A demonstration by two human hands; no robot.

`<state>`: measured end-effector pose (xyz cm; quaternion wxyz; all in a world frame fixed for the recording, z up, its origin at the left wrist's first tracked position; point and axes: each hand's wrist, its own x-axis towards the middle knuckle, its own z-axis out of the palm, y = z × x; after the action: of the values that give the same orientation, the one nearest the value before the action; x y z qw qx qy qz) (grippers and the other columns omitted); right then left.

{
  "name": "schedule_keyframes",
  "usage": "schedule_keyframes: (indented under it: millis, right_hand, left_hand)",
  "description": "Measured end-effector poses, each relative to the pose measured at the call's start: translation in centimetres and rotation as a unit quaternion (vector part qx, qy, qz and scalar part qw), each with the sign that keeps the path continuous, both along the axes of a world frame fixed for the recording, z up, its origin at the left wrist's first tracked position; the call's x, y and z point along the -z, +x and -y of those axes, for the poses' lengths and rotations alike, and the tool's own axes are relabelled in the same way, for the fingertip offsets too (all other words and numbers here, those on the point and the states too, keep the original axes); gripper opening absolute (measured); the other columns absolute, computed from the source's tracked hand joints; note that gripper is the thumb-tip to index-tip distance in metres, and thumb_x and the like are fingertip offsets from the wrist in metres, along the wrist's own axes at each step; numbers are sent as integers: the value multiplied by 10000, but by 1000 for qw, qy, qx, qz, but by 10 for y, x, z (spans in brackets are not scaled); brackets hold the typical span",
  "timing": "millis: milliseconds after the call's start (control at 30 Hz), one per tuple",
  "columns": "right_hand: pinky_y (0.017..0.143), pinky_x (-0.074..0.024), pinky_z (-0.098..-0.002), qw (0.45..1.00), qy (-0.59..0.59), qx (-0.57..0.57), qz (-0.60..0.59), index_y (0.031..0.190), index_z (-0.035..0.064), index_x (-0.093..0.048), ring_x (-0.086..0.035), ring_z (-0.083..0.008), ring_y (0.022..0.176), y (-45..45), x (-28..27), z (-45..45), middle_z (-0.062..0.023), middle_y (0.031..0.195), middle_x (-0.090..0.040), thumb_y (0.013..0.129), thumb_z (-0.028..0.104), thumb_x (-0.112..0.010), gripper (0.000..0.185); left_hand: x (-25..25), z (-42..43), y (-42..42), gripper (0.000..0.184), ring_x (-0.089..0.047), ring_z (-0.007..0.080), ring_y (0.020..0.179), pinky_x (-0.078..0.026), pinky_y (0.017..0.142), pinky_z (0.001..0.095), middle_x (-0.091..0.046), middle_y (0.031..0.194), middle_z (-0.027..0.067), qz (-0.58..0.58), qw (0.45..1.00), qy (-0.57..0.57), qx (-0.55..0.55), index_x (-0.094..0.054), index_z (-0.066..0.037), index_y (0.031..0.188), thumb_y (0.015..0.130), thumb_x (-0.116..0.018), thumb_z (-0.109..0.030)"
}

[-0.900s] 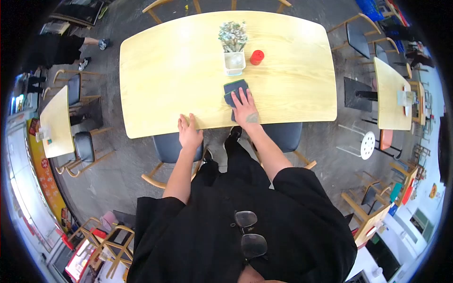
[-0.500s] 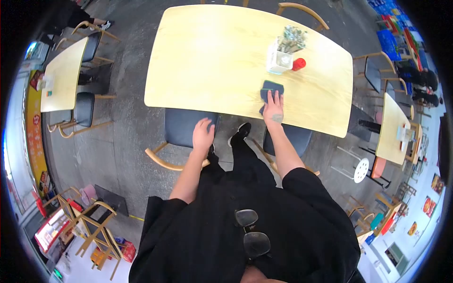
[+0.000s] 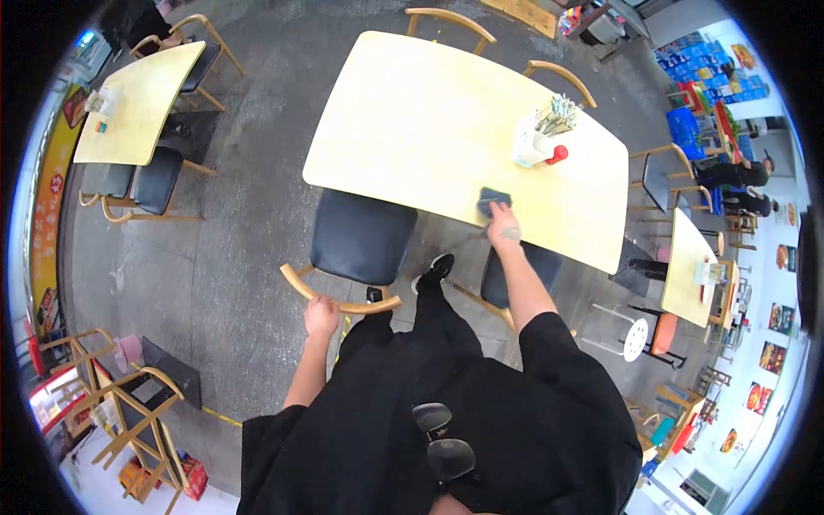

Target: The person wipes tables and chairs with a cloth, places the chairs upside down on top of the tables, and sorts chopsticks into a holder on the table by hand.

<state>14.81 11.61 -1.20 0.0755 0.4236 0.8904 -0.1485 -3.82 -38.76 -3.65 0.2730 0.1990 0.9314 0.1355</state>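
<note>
My right hand (image 3: 503,227) is closed on a folded dark cloth (image 3: 494,199) at the near edge of the pale wooden table (image 3: 412,112). The cloth rests on the tabletop. My left hand (image 3: 322,317) is at the curved wooden backrest of a black-seated chair (image 3: 362,236), its fingers bent over the rail. Farther up the table stand a white holder (image 3: 531,146) with a small plant (image 3: 558,114) and, beside it, a red container (image 3: 558,154).
A second black chair (image 3: 521,273) is partly under the table at my right. Another table (image 3: 142,103) with chairs stands at the left, and one more (image 3: 687,275) at the right, near a white stool (image 3: 635,340). Two people (image 3: 738,174) are at the far right.
My left hand has gone from the tabletop to the chair's backrest. My right hand has closed more on the cloth. The view has turned, and the table appears rotated and farther right.
</note>
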Motion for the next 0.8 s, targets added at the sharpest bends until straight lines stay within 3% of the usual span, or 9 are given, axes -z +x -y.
schedule_keyframes:
  millis: [133,167,300,400,467,500,600,733,800]
  right_hand:
    - [1143,-383,-479,984,139,20,-106,1457,75,-475,-402,-438,1379,0,-4,-49,-241,1484,-450,888,90,-604,583]
    - [1140,-388,-474,977,178,11,-113,1495,78,-424,-366,-449,1409,-3,-7,-49,-239,1517,-415,895,175,-654,650]
    - [1148,-381,-459,983,116,143,-3,1538,63,-347,-349,-440,1433,-33,-43,-1,-261,1534,-387,897,274,-683,754]
    - [1167,-361,-460,987,85,56,-122,1495,-52,-356,-372,-448,1420,-23,-3,62,-321,1520,-374,925,298,-645,728]
    - [1166,-357,-469,992,-29,36,-117,1491,-6,-393,-391,-443,1408,-22,-28,130,-301,1523,-382,927,290,-640,683]
    - [1139,-393,-454,984,-23,31,-177,1427,18,-496,-457,-419,1365,-11,-23,159,-272,1481,-460,905,274,-667,607]
    - [1090,-441,-433,982,-55,73,-167,1313,5,-598,-550,-381,1274,27,-13,209,-222,1369,-580,881,262,-692,511]
    - [1014,-494,-427,974,-99,180,-92,1229,14,-663,-634,-356,1147,91,-6,239,-194,1247,-664,874,298,-693,456]
    - [948,-526,-444,986,-33,152,-60,1218,47,-680,-675,-364,1058,125,-2,247,-199,1182,-692,865,336,-695,456]
  left_hand:
    - [1,21,-9,329,-597,364,1177,-500,990,469,-647,1236,160,-19,1000,12,-21,-707,-64,1139,878,-688,-263]
    - [5,25,-11,336,-597,365,1176,-501,989,467,-647,1235,162,-26,999,14,-33,-703,-62,1149,879,-689,-262]
    - [12,33,-19,344,-595,362,1186,-507,988,465,-605,1314,169,-12,999,42,-11,-700,-65,1150,875,-695,-270]
    - [-5,21,-26,360,-605,343,1190,-486,1021,477,-599,1337,163,-55,996,-46,47,-708,-85,1158,883,-675,-314]
    - [-10,18,-26,397,-601,328,1216,-457,1051,488,-620,1314,158,-155,966,-62,200,-710,-96,1174,887,-656,-365]
    - [-12,17,-26,416,-599,320,1229,-442,1066,493,-631,1303,156,-203,938,-72,273,-712,-102,1183,889,-647,-390]
    - [-2,-16,-28,465,-575,303,1284,-363,1126,525,-649,1300,150,109,939,-136,297,-718,-119,1193,903,-615,-467]
    - [32,-34,-12,486,-552,287,1319,-305,1144,565,-638,1349,122,190,914,-126,336,-671,-195,1284,915,-607,-505]
    - [32,-41,-2,502,-549,290,1323,-285,1148,579,-625,1378,107,192,912,-120,343,-634,-244,1339,921,-603,-520]
